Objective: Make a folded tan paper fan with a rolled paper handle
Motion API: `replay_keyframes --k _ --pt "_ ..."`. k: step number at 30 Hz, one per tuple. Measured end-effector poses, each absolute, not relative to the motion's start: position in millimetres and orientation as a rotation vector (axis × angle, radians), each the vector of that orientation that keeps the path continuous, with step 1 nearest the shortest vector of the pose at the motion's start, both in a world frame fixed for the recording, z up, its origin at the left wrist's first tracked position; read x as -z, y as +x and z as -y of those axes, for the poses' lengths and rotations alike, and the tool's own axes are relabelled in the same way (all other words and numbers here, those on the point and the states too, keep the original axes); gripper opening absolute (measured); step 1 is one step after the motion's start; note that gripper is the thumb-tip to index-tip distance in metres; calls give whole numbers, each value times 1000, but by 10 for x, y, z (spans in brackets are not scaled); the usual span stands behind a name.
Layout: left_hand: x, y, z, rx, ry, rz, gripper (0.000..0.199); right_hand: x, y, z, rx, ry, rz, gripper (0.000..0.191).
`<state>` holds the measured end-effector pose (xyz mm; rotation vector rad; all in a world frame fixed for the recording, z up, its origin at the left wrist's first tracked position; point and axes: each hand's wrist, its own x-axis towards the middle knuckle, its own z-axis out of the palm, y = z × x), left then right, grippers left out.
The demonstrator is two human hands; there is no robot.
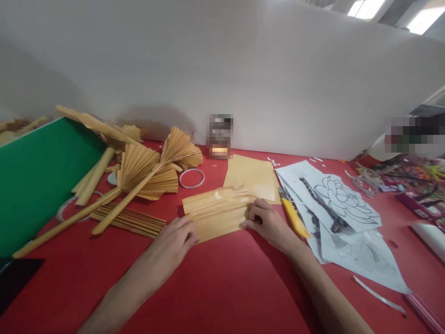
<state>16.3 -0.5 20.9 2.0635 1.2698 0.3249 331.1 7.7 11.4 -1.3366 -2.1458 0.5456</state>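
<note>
A sheet of tan paper (219,218) with several crosswise creases lies in front of me, partly raised in folds. At its left edge, my left hand (181,233) has its fingers closed on the paper. My right hand (267,219) pinches the right edge between thumb and curled fingers. Behind the sheet lie flat tan sheets (250,174). A yellow utility knife (295,218) is just to the right of my right hand. To the left of my left hand is a strip of pleated paper (130,220).
Pleated paper fans (148,171) with rolled handles lie at left, by a green panel (45,171). A tape ring (192,178) sits behind the folded sheet. White sheets, one with a flower drawing (347,199), cover the right side of the red table (229,287). A white wall (222,69) stands behind.
</note>
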Motion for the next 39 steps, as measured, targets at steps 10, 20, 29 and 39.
replay_keyframes --k 10,20,29,39 --pt "-190 159 9 -355 2065 -1292 32 -187 3285 -89 -567 -1389 2129 39" --pt "-216 157 -15 -337 2065 -1289 30 -169 3291 -124 -566 -1452 2132 42" --pt "-137 169 93 -385 2156 -1306 39 -177 3320 -93 -678 -1465 2032 30" --pt "-2 482 91 -349 2563 -817 95 -190 3403 -119 -749 -1345 2081 18"
